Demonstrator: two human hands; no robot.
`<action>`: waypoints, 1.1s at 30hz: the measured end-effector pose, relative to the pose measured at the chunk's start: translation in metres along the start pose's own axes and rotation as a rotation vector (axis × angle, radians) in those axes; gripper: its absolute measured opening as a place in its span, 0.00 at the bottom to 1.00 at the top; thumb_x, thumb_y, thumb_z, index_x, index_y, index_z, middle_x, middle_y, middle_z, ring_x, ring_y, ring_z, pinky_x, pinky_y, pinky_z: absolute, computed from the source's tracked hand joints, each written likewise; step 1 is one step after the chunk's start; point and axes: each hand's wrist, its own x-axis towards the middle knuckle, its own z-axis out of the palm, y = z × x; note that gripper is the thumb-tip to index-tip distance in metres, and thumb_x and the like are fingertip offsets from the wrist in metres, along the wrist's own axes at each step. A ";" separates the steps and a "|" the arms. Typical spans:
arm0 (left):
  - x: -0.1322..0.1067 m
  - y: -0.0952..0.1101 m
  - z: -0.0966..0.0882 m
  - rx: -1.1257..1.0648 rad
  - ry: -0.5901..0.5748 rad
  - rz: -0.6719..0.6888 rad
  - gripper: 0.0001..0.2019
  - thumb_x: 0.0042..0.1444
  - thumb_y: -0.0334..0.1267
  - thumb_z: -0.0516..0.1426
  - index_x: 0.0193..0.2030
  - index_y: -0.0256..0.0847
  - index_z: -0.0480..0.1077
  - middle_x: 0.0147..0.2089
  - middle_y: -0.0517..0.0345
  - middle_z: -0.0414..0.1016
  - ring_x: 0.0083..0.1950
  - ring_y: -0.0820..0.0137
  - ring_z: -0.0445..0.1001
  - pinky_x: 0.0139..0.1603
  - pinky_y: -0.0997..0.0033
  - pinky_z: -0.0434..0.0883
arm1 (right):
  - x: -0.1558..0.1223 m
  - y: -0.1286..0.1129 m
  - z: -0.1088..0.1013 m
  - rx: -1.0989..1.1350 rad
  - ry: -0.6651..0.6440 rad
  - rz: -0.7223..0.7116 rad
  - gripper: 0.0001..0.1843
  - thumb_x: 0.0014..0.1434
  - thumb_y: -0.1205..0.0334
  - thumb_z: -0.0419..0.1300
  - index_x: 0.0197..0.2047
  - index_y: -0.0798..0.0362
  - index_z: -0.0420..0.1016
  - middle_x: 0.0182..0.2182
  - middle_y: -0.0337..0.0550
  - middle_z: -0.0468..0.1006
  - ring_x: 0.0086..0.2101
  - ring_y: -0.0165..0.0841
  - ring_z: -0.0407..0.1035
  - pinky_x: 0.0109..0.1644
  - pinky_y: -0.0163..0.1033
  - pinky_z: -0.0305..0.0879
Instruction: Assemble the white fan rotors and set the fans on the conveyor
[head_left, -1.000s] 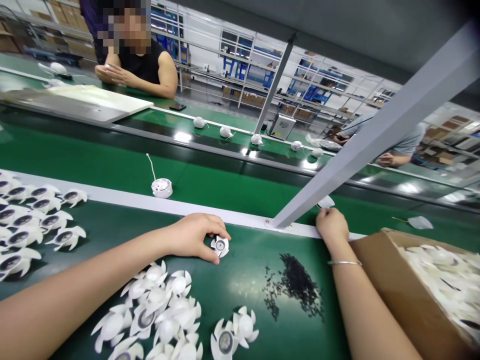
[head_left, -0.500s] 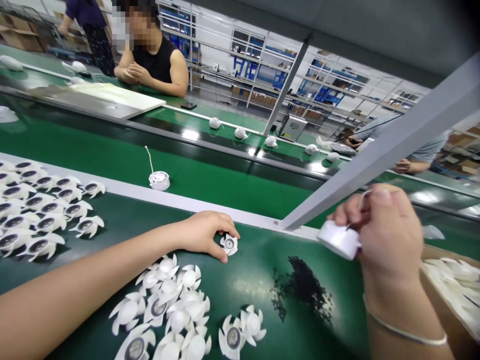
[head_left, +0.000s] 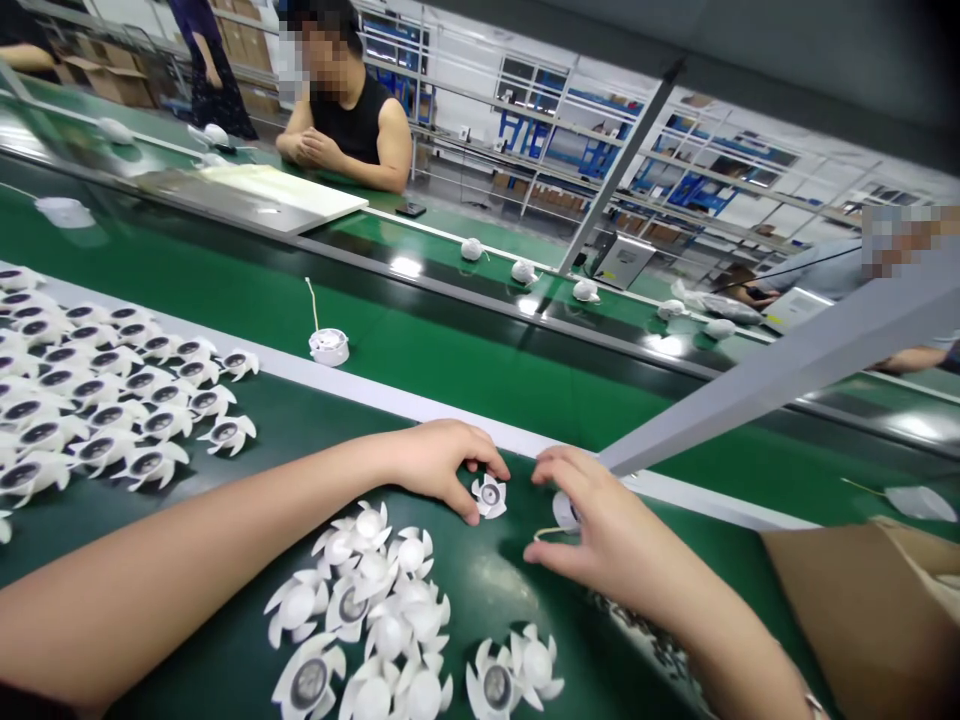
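My left hand [head_left: 442, 470] rests on the dark green bench, its fingertips on a small white plastic fan impeller [head_left: 489, 496] with a grey metal centre. My right hand [head_left: 600, 525] grips a round white housing [head_left: 566, 511], partly hidden by my fingers, and a thin cream wire [head_left: 551, 533] trails from it. The two hands are close together but apart. Below them lies a heap of larger white fan impellers [head_left: 367, 600].
Rows of fan impellers [head_left: 112, 400] cover the bench at left. A cardboard box [head_left: 862, 620] stands at lower right. A grey metal beam [head_left: 780, 370] crosses above the bench. Another white housing [head_left: 328, 347] sits on the green belt. A co-worker [head_left: 352, 130] sits beyond a farther belt.
My right hand has come left from near the box, bringing the white housing next to my left hand. The view has turned, shifting the box rightward and partly covering the black granules.
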 end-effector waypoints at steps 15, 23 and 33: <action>0.001 0.000 0.004 -0.003 0.021 -0.040 0.27 0.42 0.45 0.72 0.51 0.47 0.77 0.49 0.60 0.78 0.42 0.69 0.73 0.41 0.73 0.68 | -0.031 0.022 -0.017 -0.195 -0.094 0.220 0.16 0.52 0.70 0.63 0.44 0.49 0.74 0.40 0.46 0.78 0.39 0.41 0.76 0.42 0.44 0.72; -0.003 0.006 -0.005 -0.033 -0.022 -0.038 0.42 0.39 0.50 0.72 0.63 0.48 0.68 0.56 0.55 0.75 0.46 0.65 0.72 0.46 0.68 0.68 | -0.005 -0.007 -0.010 0.084 0.331 0.005 0.17 0.55 0.55 0.69 0.44 0.49 0.69 0.44 0.46 0.78 0.42 0.38 0.75 0.45 0.43 0.74; 0.001 -0.011 -0.010 -0.376 0.004 -0.159 0.34 0.49 0.51 0.68 0.61 0.41 0.68 0.48 0.55 0.73 0.40 0.73 0.70 0.38 0.73 0.66 | 0.006 -0.011 0.031 0.064 0.234 -0.288 0.05 0.60 0.64 0.65 0.42 0.49 0.78 0.53 0.51 0.77 0.52 0.42 0.74 0.53 0.48 0.74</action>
